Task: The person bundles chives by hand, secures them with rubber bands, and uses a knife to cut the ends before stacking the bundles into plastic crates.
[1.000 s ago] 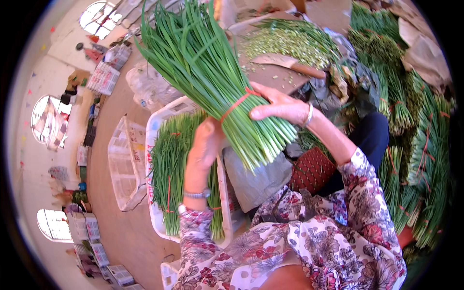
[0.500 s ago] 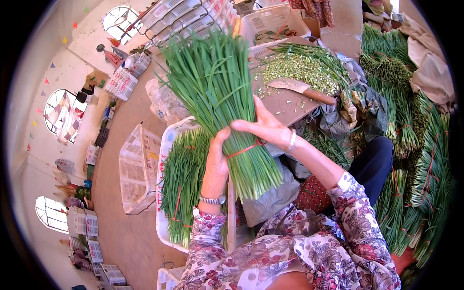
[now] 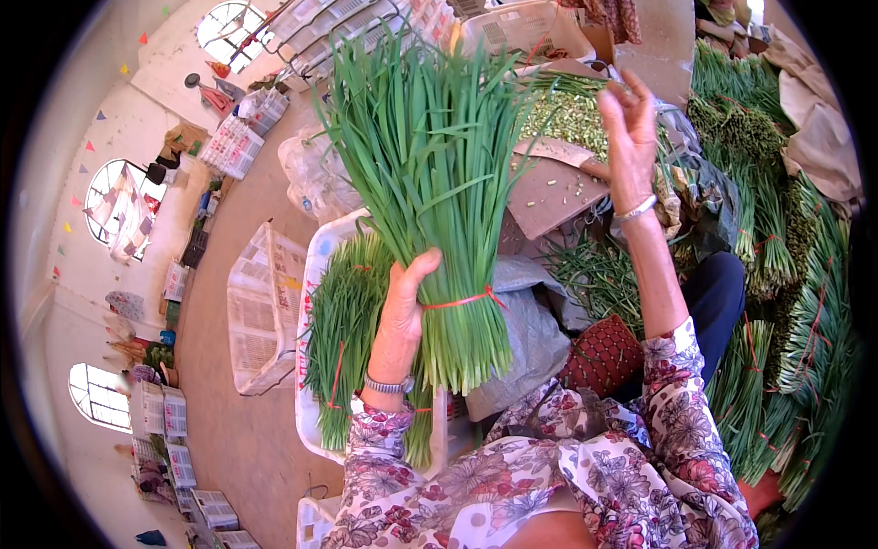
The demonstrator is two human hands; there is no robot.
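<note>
My left hand (image 3: 407, 297) grips a thick bundle of garlic chives (image 3: 439, 174) from its left side, its thumb across the stems. A red band (image 3: 457, 301) circles the lower stems, with pale cut ends below it and long green leaves fanning upward. My right hand (image 3: 631, 137) is raised to the right, apart from the bundle, beside the cutting board. Its fingers are loosely bent and spread, and nothing shows in them. Under my left forearm stands a white crate (image 3: 306, 403) holding more banded chive bundles (image 3: 343, 339).
On the brown board (image 3: 553, 201) lie a cleaver (image 3: 562, 153) and chopped stem pieces (image 3: 572, 119). Banded bundles (image 3: 805, 320) pile up at the right. A grey plastic sheet (image 3: 526, 339) covers my lap side. Another white crate (image 3: 265, 311) stands left on the floor, near clear plastic bags (image 3: 315, 174).
My right hand has let go of the chive bundle and moved up and right over the board's edge. The bundle has turned more upright in my left hand.
</note>
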